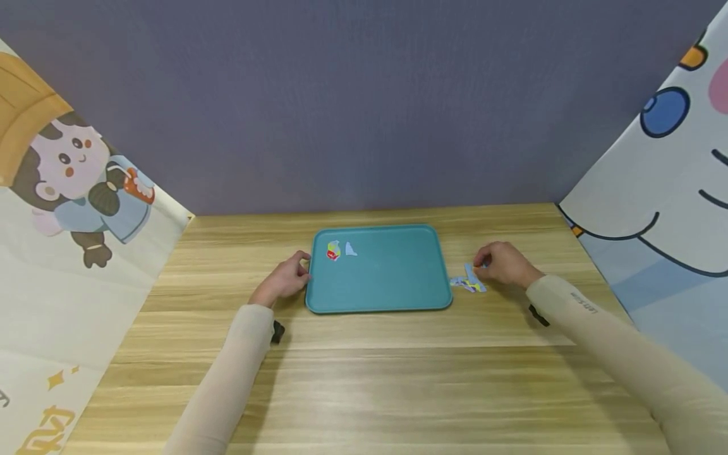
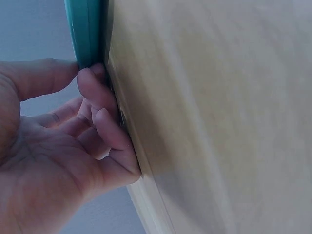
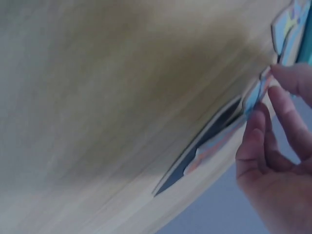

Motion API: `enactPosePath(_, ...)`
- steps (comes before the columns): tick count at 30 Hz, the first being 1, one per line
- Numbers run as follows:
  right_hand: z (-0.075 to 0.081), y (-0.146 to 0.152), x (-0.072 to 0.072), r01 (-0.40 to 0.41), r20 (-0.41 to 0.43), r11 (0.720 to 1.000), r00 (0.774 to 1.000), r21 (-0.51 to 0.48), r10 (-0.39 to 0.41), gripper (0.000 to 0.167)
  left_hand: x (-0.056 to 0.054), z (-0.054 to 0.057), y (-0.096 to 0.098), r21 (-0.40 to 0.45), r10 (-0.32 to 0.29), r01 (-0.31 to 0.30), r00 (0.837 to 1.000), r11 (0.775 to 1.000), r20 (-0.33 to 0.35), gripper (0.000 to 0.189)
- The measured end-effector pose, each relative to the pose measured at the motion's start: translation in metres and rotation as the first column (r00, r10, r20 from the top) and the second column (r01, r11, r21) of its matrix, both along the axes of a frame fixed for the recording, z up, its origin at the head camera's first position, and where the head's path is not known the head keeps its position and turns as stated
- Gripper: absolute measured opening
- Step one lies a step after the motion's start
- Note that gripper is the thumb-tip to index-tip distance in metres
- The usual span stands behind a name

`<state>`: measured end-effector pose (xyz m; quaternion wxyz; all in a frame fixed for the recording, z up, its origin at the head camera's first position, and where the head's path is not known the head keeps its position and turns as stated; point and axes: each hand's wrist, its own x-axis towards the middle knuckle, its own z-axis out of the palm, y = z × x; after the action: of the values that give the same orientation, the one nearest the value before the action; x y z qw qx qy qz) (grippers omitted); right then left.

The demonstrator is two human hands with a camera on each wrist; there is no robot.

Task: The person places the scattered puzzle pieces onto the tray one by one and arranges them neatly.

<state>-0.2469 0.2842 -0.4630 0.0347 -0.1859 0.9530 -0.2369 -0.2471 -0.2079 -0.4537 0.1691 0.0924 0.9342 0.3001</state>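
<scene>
Pale sleeves [image 1: 230, 373] lead to a left hand [image 1: 287, 277] pinching the teal tray's edge [image 2: 87, 29], likely to steady it, and a right hand [image 1: 503, 262] pinching a puzzle piece [image 3: 251, 99].

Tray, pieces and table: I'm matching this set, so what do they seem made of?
Tray: probably smooth plastic; even colour, rounded corners.
Pieces: perhaps printed card or board; flat, thin, colourful; finish unclear.
Table: wood or laminate, faintly glossy; streaked grain, pale sheen.
</scene>
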Motion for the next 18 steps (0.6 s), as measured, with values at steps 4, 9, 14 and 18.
enactPosePath(4, 0.000, -0.006, -0.001, 0.083, -0.002, 0.997, 0.997, -0.008, -0.083, 0.008, 0.000, 0.000, -0.001, 0.008, 0.001, -0.001, 1.000, 1.000, -0.003, 0.046)
enactPosePath(9, 0.000, -0.015, -0.002, 0.127, -0.043, 0.986, 0.990, -0.106, -0.133, 0.010, 0.001, -0.002, -0.002, 0.006, 0.010, -0.010, 1.000, 1.000, 0.010, 0.045)
enactPosePath(14, 0.007, -0.032, -0.004, 0.120, -0.047, 0.978, 0.990, -0.168, -0.130, 0.011, 0.000, -0.004, -0.003, -0.003, 0.016, -0.016, 1.000, 1.000, 0.008, 0.046)
enactPosePath(18, 0.014, -0.050, -0.007, 0.112, -0.004, 0.974, 0.993, -0.195, -0.115, 0.015, 0.001, -0.002, -0.001, -0.001, 0.014, -0.014, 1.000, 1.000, 0.009, 0.047)
